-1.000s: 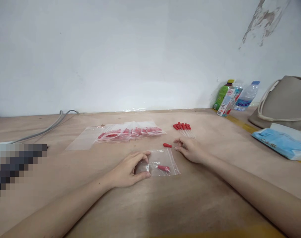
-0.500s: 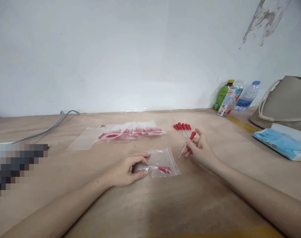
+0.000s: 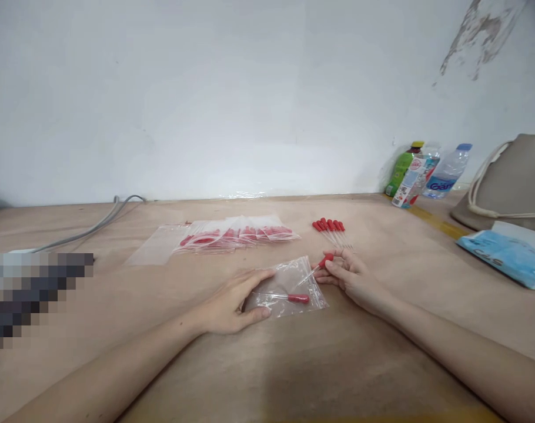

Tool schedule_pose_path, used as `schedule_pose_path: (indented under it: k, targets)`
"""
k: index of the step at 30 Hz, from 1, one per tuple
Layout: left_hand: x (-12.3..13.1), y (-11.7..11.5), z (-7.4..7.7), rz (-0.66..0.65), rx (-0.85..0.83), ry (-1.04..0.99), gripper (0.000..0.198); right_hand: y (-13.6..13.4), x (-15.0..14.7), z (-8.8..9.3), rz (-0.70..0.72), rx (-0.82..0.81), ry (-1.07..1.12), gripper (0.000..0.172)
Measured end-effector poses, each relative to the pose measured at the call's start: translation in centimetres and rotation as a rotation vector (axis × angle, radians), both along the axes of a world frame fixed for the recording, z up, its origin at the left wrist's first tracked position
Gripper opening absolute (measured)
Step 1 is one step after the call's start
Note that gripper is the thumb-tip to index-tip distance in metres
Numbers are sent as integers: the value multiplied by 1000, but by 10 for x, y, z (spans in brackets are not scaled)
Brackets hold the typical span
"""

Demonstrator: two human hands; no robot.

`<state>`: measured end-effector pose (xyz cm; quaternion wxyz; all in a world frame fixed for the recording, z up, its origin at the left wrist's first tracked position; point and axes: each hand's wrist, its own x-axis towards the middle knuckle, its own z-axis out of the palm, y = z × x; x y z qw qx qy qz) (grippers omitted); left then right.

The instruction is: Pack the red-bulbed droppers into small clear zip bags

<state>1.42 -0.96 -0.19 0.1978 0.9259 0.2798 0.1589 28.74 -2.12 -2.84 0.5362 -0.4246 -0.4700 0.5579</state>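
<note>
A clear zip bag [image 3: 278, 306] lies flat in front of me, its zip edge to the right. Within it is a dropper with a red bulb [image 3: 298, 298]. My left hand [image 3: 232, 299] rests over the bag's left end, thumb and fingers spread apart. Pinched in my right hand [image 3: 349, 275] is another dropper [image 3: 324, 261], held by its red bulb. Its glass tube points left and down, at the bag's upper right part; whether the tip is inside or above the film I cannot tell. Several loose droppers [image 3: 331, 225] lie fanned out beyond my right hand.
Overlapping zip bags with red-bulbed droppers [image 3: 245, 234] lie farther back, beside a flat clear bag [image 3: 155, 245]. Bottles [image 3: 446, 173], a grey bag [image 3: 510, 182] and a blue tissue pack [image 3: 505, 252] stand or lie at right. A cable [image 3: 82, 232] runs along the left.
My right hand has brought its dropper left and down to the zip bag, its tube now over or in the bag's right part. My left hand's fingers have spread wider.
</note>
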Motion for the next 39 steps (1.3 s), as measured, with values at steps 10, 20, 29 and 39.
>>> schedule_pose_path:
  k: [10,20,29,39]
  targets:
    - [0,0,-2,2,4,-13,58,2,5,4,197,166,-525,33]
    - [3,2,-3,2,12,-14,58,-2,-10,11,253,408,-778,25]
    - [2,1,-4,42,-28,-137,47,-3,-2,19,347,266,-723,29]
    - [1,0,-1,75,-154,-135,20,-5,-2,11,283,316,-714,17]
